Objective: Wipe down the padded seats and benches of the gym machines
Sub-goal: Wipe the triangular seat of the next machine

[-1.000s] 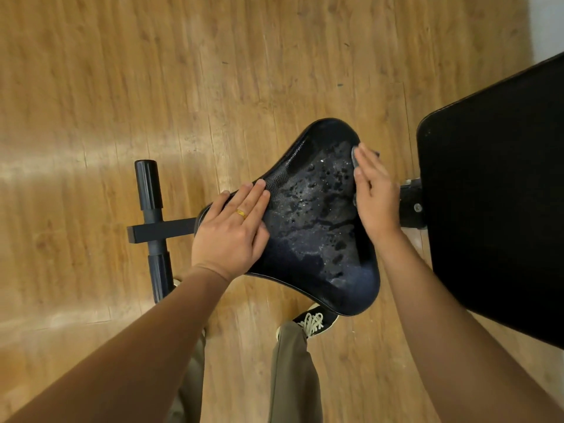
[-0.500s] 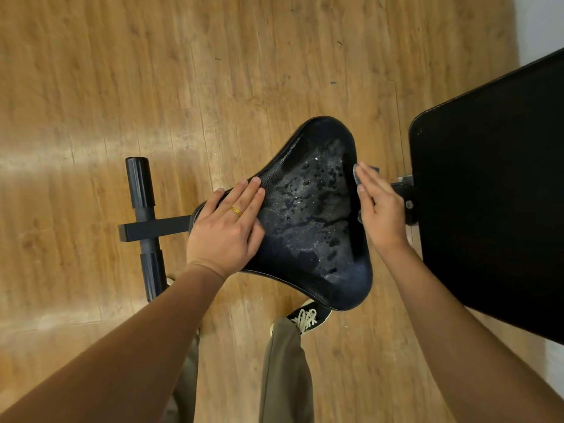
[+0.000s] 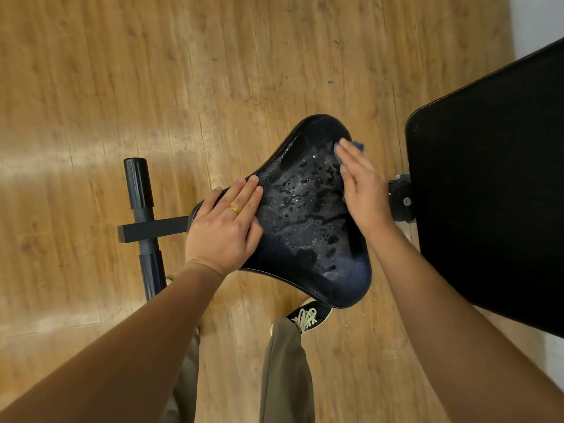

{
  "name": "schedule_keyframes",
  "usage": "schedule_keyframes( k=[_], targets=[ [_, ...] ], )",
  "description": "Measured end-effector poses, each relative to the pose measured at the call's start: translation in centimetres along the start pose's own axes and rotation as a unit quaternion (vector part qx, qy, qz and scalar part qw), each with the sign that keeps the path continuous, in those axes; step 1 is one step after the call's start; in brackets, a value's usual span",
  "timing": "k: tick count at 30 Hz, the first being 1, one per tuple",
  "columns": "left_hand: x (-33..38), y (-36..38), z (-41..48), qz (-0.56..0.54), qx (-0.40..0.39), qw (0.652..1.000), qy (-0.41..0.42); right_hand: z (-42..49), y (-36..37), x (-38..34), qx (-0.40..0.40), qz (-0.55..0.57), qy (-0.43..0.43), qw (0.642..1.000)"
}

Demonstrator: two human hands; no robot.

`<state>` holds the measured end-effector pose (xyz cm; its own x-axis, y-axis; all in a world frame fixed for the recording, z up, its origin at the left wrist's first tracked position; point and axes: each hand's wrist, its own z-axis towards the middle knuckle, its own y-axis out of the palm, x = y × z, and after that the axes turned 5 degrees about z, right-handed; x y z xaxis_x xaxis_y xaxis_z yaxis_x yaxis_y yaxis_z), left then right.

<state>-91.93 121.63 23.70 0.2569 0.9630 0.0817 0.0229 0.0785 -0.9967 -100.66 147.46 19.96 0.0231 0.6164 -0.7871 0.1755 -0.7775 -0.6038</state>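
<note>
A black padded seat (image 3: 305,215), wet with droplets and streaks, sits in the middle of the view. My left hand (image 3: 225,227), with a gold ring, lies flat on the seat's left edge, fingers straight. My right hand (image 3: 363,190) presses a small blue-grey cloth (image 3: 357,145) onto the seat's right side with straight fingers. Only a corner of the cloth shows past the fingertips. A large black bench pad (image 3: 494,184) stands to the right, joined to the seat by a metal bracket (image 3: 401,196).
A black frame bar with two roller pads (image 3: 140,206) sticks out left of the seat. Wooden floor (image 3: 152,87) surrounds the machine. My trouser legs and a black shoe with white laces (image 3: 308,319) are below the seat.
My right hand with the cloth has slid along the seat's right edge, first toward me, then away again toward the far end. My left hand has stayed in place.
</note>
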Motion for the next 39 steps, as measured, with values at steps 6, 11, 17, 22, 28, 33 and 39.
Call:
schedule_keyframes(
  k=[6,11,17,22,28,33,39],
  targets=[
    [-0.1,0.0,-0.1,0.008,-0.011,1.000,-0.001,0.7,-0.5,-0.2,-0.012,-0.010,-0.007,1.000],
    [-0.2,0.0,-0.1,0.009,-0.013,1.000,0.001,6.9,1.4,-3.2,-0.129,-0.054,-0.174,0.975],
    [-0.1,0.0,0.0,0.005,-0.012,1.000,0.000,3.3,-0.5,-0.8,-0.077,-0.034,-0.128,0.988],
    [-0.3,0.1,-0.1,0.002,-0.007,1.000,0.004,1.0,-1.2,0.7,-0.037,-0.042,-0.077,0.996],
    [-0.2,0.2,0.0,0.003,-0.004,1.000,0.004,5.8,1.9,-3.9,-0.124,-0.075,-0.193,0.970],
    [-0.2,0.2,0.0,-0.002,-0.002,1.000,0.004,3.0,0.7,-2.2,-0.081,-0.049,-0.151,0.984],
    [-0.2,0.4,-0.1,-0.003,0.006,1.000,0.005,-2.7,0.2,0.0,-0.009,-0.025,0.002,1.000]
  ],
)
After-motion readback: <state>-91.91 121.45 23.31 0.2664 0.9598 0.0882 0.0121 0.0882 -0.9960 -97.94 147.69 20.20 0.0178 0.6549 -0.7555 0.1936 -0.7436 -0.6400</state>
